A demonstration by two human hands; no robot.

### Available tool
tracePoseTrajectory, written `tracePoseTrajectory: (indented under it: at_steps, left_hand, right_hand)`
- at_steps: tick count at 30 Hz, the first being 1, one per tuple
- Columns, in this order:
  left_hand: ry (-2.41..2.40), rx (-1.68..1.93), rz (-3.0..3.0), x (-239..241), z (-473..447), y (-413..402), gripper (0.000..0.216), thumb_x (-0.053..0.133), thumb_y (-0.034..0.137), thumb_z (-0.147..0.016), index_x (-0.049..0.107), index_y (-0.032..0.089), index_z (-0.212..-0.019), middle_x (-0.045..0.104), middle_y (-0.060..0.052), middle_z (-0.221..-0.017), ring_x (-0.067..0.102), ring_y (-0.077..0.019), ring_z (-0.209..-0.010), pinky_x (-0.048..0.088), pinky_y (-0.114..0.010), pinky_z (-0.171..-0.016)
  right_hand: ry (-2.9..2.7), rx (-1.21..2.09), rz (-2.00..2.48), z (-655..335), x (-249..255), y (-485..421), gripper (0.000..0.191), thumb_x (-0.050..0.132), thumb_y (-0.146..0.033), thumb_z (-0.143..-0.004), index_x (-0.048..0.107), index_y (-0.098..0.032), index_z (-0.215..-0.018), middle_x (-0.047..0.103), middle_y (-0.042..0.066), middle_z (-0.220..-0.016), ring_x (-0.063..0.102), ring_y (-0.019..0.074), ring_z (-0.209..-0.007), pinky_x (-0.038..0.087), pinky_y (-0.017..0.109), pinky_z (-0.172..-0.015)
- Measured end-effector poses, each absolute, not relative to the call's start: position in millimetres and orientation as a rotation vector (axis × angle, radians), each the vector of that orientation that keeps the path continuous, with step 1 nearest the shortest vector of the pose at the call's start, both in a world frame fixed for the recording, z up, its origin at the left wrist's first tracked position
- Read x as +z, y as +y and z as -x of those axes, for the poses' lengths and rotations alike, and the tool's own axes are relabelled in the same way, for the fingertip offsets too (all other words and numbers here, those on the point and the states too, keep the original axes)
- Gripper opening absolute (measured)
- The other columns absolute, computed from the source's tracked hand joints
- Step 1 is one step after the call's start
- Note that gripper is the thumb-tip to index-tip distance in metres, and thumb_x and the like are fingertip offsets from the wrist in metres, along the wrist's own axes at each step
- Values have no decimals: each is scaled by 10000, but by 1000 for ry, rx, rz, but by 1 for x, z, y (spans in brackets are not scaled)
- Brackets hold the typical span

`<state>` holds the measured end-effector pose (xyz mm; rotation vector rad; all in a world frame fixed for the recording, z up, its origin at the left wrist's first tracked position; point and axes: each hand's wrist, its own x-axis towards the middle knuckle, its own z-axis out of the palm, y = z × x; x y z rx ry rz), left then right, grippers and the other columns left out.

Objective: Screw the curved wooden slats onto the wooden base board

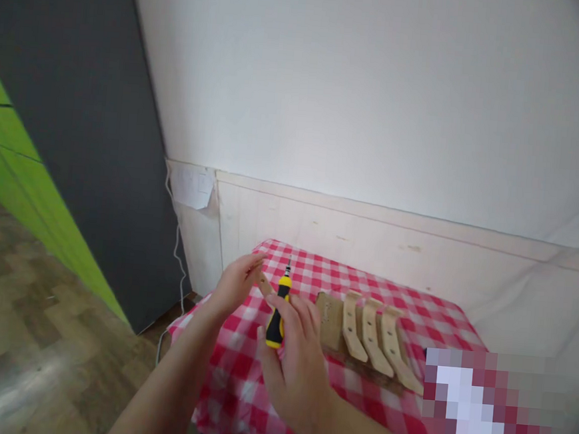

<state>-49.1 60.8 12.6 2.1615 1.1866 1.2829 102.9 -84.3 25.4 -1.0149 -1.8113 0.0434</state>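
A screwdriver (276,324) with a black and yellow handle lies between the thumb and fingers of my right hand (303,358), its metal tip pointing away toward the wall. My left hand (237,283) is closed around a pale wooden hook (265,284), which has a dark hole near its visible end; the rest is hidden by the fingers. My right fingertips meet the near end of this hook. To the right, a brown wooden board (330,322) carries three bent wooden hooks (371,337) side by side, each with dark holes.
A red and white checked cloth (236,380) covers the table, which stands against a white wall (353,102). A white cable (179,248) hangs at the left beside a dark grey panel (90,128). Paper (191,188) is fixed low on the wall. The lower right is pixelated.
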Motion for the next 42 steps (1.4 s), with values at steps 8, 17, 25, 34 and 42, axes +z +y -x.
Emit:
tracePoseTrajectory:
  at_steps: [8, 17, 25, 34, 42]
  left_hand:
    - [709, 932, -2060, 31, -38, 79, 269, 522, 229, -843, 628, 146, -1077, 697, -76, -941, 642, -184, -888, 525, -327, -803]
    - [686, 854, -2039, 2, -70, 106, 316, 540, 277, -857, 630, 150, -1132, 663, -116, -1113, 616, -193, -998, 500, -359, -891]
    - [677, 930, -1937, -15, -82, 97, 384, 596, 304, -840, 602, 171, -1201, 639, -107, -1197, 593, -222, -1087, 470, -383, -966]
    - [594, 917, -1648, -44, -97, 109, 270, 667, 191, -768, 564, 136, -1011, 662, -108, -1045, 631, -192, -983, 486, -385, -919]
    - [588, 853, -1623, -44, -100, 109, 247, 654, 182, -761, 636, 137, -1003, 695, -96, -1024, 644, -185, -941, 486, -348, -890]
  right_hand:
    - [-1906, 321, 1147, -185, 112, -59, 307, 514, -217, -846, 562, -223, -1149, 634, 67, -1171, 575, 195, -1077, 447, 387, -934]
    - [-1939, 143, 1435, -257, 127, -40, 281, 488, -238, -871, 594, -193, -1127, 675, 68, -1110, 626, 187, -981, 462, 355, -876]
    - [-1910, 86, 1495, -267, 126, -39, 282, 526, -274, -850, 607, -222, -1115, 687, 48, -1117, 644, 196, -973, 482, 336, -855]
    - [-1993, 77, 1534, -266, 111, -23, 312, 506, -261, -862, 606, -210, -1153, 673, 51, -1161, 634, 197, -1004, 476, 337, -882]
    - [-2022, 73, 1516, -261, 108, -22, 321, 501, -275, -866, 614, -194, -1156, 684, 51, -1132, 638, 188, -986, 474, 316, -878]
